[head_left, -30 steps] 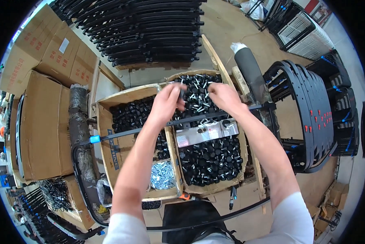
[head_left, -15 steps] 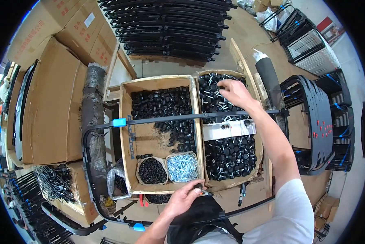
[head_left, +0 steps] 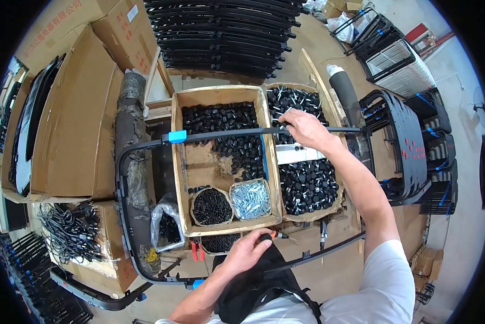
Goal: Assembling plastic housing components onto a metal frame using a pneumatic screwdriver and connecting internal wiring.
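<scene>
A large black rounded frame (head_left: 226, 133) with blue pieces on it lies across two boxes of small parts. My right hand (head_left: 308, 131) is at its far bar, fingers pinched together; a small dark piece shows at the fingertips, too hidden to name. Under that hand, the right box (head_left: 337, 201) holds black-headed bolts (head_left: 310, 186) with silver shanks. My left hand (head_left: 248, 252) is closed round a screwdriver (head_left: 266, 237) with a black and orange handle, its thin shaft pointing right. It is just in front of the left box (head_left: 178, 178), above the frame's near bar.
Black caps (head_left: 221, 119), small black parts (head_left: 212, 207) and silver screws (head_left: 250, 200) fill parts of the left box. Red-handled pliers (head_left: 198, 251) hang at its front. Cartons (head_left: 72, 124) stand left, stacked black frames (head_left: 221, 38) behind, more frames (head_left: 409, 140) right.
My right hand has come back from among the bolts to the frame's far bar. My left hand still grips the screwdriver. The whole view has shifted slightly.
</scene>
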A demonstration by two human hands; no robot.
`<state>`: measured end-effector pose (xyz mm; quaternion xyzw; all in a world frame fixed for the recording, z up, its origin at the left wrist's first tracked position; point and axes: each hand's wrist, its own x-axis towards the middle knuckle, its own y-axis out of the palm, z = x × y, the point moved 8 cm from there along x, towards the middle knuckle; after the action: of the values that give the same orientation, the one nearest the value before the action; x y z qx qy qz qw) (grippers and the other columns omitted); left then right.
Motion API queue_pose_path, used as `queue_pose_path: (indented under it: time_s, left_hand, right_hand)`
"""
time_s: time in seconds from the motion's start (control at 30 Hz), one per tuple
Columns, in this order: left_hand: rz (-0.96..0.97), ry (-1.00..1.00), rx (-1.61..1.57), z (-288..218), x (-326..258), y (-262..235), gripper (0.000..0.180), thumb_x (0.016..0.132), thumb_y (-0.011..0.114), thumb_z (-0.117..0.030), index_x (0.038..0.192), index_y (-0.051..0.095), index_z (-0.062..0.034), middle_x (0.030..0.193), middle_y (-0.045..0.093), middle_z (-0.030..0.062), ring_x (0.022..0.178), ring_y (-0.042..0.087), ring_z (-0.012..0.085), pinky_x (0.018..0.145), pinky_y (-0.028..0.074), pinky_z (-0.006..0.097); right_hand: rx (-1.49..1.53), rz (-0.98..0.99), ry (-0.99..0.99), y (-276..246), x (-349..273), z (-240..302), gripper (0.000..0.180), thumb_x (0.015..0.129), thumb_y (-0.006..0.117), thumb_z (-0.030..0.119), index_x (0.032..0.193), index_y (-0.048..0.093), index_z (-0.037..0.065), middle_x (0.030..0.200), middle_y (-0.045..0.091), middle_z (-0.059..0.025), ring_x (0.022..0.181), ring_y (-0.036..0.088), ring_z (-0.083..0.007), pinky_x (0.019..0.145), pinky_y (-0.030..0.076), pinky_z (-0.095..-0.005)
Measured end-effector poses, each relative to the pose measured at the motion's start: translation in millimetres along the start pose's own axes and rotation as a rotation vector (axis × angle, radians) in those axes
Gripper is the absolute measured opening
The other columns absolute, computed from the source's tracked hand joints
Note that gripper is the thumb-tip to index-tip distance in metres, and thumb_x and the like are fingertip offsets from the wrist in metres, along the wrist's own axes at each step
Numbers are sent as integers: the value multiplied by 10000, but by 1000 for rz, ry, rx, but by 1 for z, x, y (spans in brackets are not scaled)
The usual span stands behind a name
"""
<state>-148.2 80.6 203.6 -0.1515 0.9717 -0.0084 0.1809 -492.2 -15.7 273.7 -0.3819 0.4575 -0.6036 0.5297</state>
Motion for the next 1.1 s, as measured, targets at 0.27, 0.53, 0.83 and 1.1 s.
queue_pose_path:
  time_s: [0.27, 0.53, 0.83, 1.1]
  left_hand:
    - [-161, -48, -23, 12, -48, -22, 403, 1027, 695, -243, 1376, 626, -54, 1065, 747, 174, 881, 733, 252, 819, 583, 372]
    - [-251, -44, 8, 22, -78, 17, 381, 1025, 693, -223, 1366, 621, -71, 1075, 746, 184, 934, 739, 300, 852, 579, 392]
    - [-71, 12, 101, 13, -77, 109, 335, 1012, 657, -108, 1342, 620, -63, 1341, 675, 114, 1242, 640, 295, 1050, 520, 402]
    - [-46, 77, 182, 8, -63, 149, 346, 975, 712, -160, 1301, 618, -88, 1220, 688, 156, 1201, 620, 389, 1035, 504, 462]
  right_hand:
    - [-187, -3, 213, 2, 10, 12, 309, 1041, 587, 371, 1160, 698, 109, 922, 759, -206, 939, 741, -403, 863, 577, -531]
    - [-140, 123, 244, 16, 5, -14, 399, 926, 643, 358, 1015, 748, -16, 1001, 744, -283, 975, 731, -442, 901, 602, -514]
    - [-306, -199, 241, 28, 20, -24, 545, 1034, 535, 534, 1064, 758, 38, 1086, 755, -256, 1056, 722, -446, 949, 570, -549]
    - [-99, -292, 100, 35, 25, -38, 322, 997, 583, 313, 1071, 721, 31, 1053, 729, -268, 1030, 709, -449, 907, 575, -552]
